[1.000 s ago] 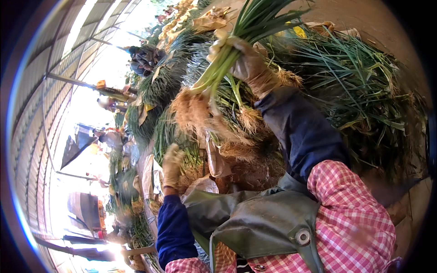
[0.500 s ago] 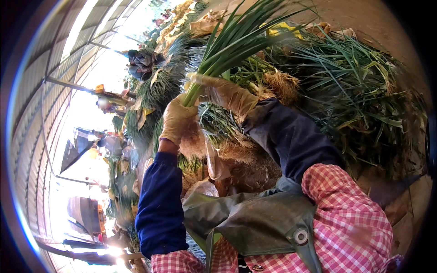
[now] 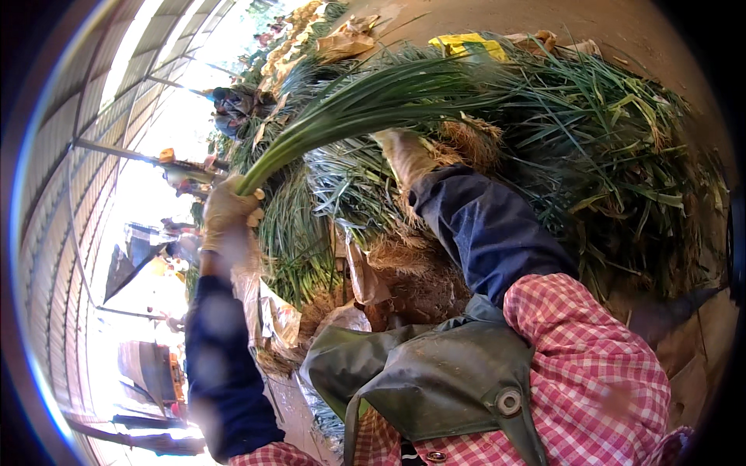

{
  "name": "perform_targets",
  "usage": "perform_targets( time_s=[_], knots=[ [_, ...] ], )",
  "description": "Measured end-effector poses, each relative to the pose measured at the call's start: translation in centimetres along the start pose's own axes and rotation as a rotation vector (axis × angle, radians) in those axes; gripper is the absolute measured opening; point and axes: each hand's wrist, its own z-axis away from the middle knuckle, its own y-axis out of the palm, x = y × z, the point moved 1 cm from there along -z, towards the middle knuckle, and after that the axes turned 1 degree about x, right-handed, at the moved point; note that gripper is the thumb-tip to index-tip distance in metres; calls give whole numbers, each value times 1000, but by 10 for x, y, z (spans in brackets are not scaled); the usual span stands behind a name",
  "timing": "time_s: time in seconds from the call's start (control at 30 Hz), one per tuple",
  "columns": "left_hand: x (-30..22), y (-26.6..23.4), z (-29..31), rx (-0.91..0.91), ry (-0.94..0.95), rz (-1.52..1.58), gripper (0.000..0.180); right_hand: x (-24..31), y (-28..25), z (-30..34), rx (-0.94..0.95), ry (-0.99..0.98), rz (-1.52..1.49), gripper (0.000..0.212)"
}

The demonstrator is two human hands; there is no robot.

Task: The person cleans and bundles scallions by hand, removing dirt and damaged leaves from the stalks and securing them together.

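My left hand, in a pale glove, is closed round the lower end of a bunch of long green leafy stalks. The bunch is held out to the left, and its leaves arch up and across to the right. My right hand, also gloved, is under the leaves near the middle of the view. Its fingers are largely hidden there, and whether they touch the leaves I cannot tell. Just right of that hand, a tuft of brown roots sticks out of the heap.
A big heap of loose green stalks spreads to the right. Bundled stalks with roots lie in front of me. A yellow bag and brown paper lie at the far side. Another person is at the upper left.
My left hand has swung left and down with the bunch, whose leaves now lean over to the right. My right hand, earlier at the stalks beside the left hand, is now apart from it.
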Motion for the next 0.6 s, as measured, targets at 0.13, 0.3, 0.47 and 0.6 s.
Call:
perform_targets(
  time_s=[0.13,0.3,0.47,0.6],
  knots=[
    [-34,-49,7,-75,25,-92,16,-4,-27,-8,-446,826,-1074,32],
    [-13,-92,44,-166,-87,85,20,32,9,-2,-73,273,-270,95],
    [-34,-100,67,-107,-3,82,24,82,40,-8,148,362,-530,119],
    [-25,-98,93,-105,-34,300,23,140,62,-22,189,212,-686,120]
  ],
)
